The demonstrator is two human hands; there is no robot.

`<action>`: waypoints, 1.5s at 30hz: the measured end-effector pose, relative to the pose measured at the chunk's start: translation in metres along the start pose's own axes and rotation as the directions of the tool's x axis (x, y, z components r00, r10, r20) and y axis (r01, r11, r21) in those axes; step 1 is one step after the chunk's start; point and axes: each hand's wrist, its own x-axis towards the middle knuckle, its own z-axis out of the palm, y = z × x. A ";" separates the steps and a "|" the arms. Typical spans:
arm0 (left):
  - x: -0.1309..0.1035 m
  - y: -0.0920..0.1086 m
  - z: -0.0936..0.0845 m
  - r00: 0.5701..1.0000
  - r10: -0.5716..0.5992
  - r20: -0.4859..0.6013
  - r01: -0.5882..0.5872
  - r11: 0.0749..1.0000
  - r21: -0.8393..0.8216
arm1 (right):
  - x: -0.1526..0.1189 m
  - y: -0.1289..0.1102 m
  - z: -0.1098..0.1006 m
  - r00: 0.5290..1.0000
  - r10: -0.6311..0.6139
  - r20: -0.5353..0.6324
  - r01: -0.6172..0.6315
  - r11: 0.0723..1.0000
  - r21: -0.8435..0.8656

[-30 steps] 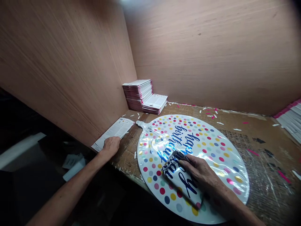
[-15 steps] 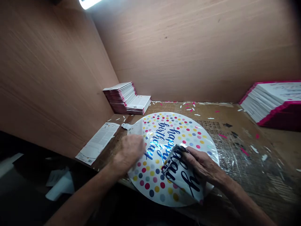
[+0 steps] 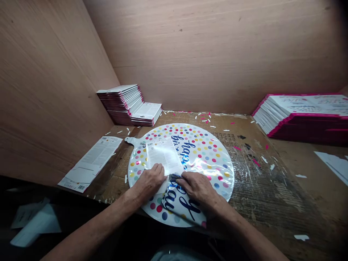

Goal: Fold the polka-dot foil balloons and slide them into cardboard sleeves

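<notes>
A flat round foil balloon with coloured dots and blue "happy birthday" lettering lies on the cardboard, its tail pointing left. Over its left half is a white printed card. The fingers of my left hand are curled closed on the card's near edge. In my right hand, a folded foil balloon with dark lettering is pinched between thumb and fingers, above the flat balloon's near part. My two hands almost meet at the card's lower right corner. The right hand hides part of the folded balloon.
Another printed card lies left by the wooden side wall. Stacked packets stand in the back left corner, and pink-edged packets at the right. White and pink scraps litter the cardboard surface. A paper sheet lies far right.
My left hand has come down and right, bringing the white card into clear view over the balloon. My right hand has brought the folded balloon left to the card. The whole view has shifted.
</notes>
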 end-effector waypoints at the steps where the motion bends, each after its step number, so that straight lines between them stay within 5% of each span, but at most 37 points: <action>1: 0.002 0.002 0.001 0.999 0.038 0.018 -0.038 0.998 0.045 | 0.004 -0.004 0.003 1.000 0.021 0.009 -0.021 0.999 -0.049; 6: 0.010 -0.001 -0.003 0.995 0.088 0.046 -0.094 0.988 0.125 | 0.010 -0.018 -0.004 0.991 0.112 -0.079 -0.123 0.979 -0.159; 9: 0.012 -0.007 -0.005 0.987 0.092 -0.129 -0.073 0.986 0.150 | 0.016 -0.022 -0.011 0.969 0.177 -0.174 -0.208 0.960 -0.186; 12: 0.013 -0.013 -0.009 0.918 0.210 -0.337 -0.137 0.964 0.229 | 0.027 -0.017 -0.011 0.972 0.179 -0.154 -0.207 0.959 -0.192; 16: 0.012 -0.021 -0.020 0.857 0.322 -0.402 -0.253 0.943 0.216 | 0.037 -0.008 -0.001 0.937 0.177 -0.301 -0.221 0.968 -0.120; 19: 0.008 -0.018 -0.024 0.844 0.163 -0.511 -0.187 0.982 0.005 | 0.035 -0.005 0.004 0.891 0.198 -0.408 -0.229 0.973 -0.029; 21: 0.006 -0.009 -0.023 0.797 -0.143 -0.587 -0.014 0.967 -0.254 | 0.031 -0.004 0.004 0.870 0.222 -0.440 -0.210 0.975 0.076; 22: 0.005 -0.003 -0.022 0.750 -0.334 -0.570 0.072 0.899 -0.431 | 0.028 -0.004 0.003 0.862 0.226 -0.453 -0.186 0.974 0.132; 24: 0.005 0.010 -0.017 0.701 -0.622 -0.348 0.122 0.586 -0.801 | 0.021 -0.002 0.001 0.848 0.224 -0.480 -0.129 0.966 0.224; 27: 0.007 0.027 -0.007 0.811 -0.579 0.082 0.039 -0.086 -0.996 | 0.010 0.001 -0.005 0.835 0.223 -0.504 -0.074 0.951 0.299; 29: 0.011 0.035 -0.001 0.837 -0.523 0.164 0.010 -0.286 -0.958 | 0.002 0.003 -0.009 0.836 0.236 -0.495 -0.070 0.942 0.329; 36: 0.023 0.050 -0.001 0.613 -0.786 0.084 0.119 -0.013 -0.993 | -0.007 0.009 -0.012 0.894 0.250 -0.372 -0.078 0.904 0.420; 40: 0.026 0.052 -0.006 0.690 -0.719 0.078 0.001 -0.106 -0.994 | 0.000 0.013 -0.009 0.858 0.289 -0.424 -0.082 0.893 0.443; 41: 0.027 0.051 -0.005 0.683 -0.725 0.087 -0.007 -0.126 -0.992 | 0.000 0.012 -0.008 0.851 0.267 -0.453 -0.058 0.904 0.424; 43: 0.027 0.047 -0.003 0.589 -0.799 0.119 0.023 -0.130 -0.991 | -0.007 0.008 -0.004 0.826 0.111 -0.552 0.062 0.956 0.286; 45: 0.025 0.046 -0.003 0.499 -0.856 0.134 0.040 -0.131 -0.991 | -0.019 0.003 0.004 0.772 -0.193 -0.606 0.246 0.969 0.005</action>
